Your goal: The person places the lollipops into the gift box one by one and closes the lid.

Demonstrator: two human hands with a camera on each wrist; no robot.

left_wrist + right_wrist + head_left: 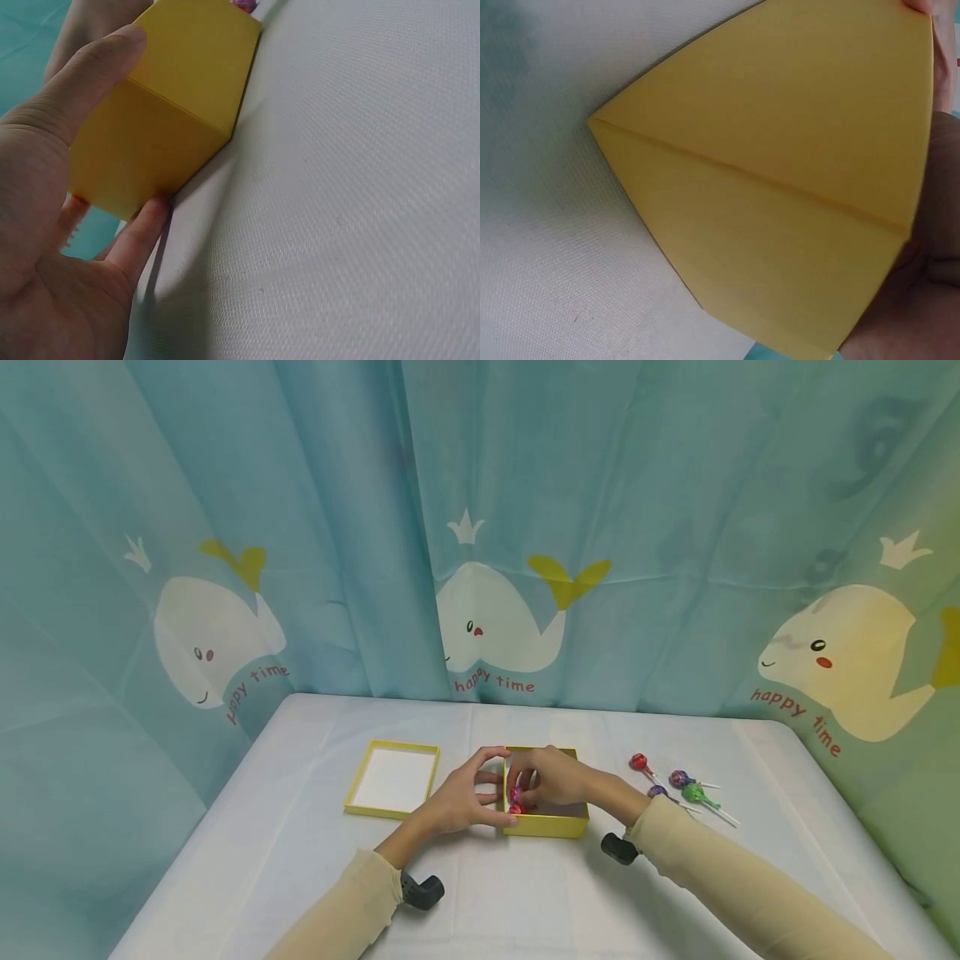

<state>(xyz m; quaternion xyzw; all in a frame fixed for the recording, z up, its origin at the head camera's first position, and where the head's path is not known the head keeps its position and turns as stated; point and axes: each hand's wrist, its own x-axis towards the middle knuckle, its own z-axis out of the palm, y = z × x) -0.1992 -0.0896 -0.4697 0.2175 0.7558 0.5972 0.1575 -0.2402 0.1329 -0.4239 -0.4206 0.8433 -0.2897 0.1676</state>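
Left forearm (337,902) and right forearm (720,868) were angled inward! The left hand (456,802) was arched wide, thumb (97,71) parted from fingers (140,238); and there, close by, the right hand (555,777) was held palm-down, its fingers bent.

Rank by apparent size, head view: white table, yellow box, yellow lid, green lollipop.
1. White table, clearly largest.
2. Yellow box and yellow lid: too alike to rank, and the box is partly covered.
3. Green lollipop, smallest.
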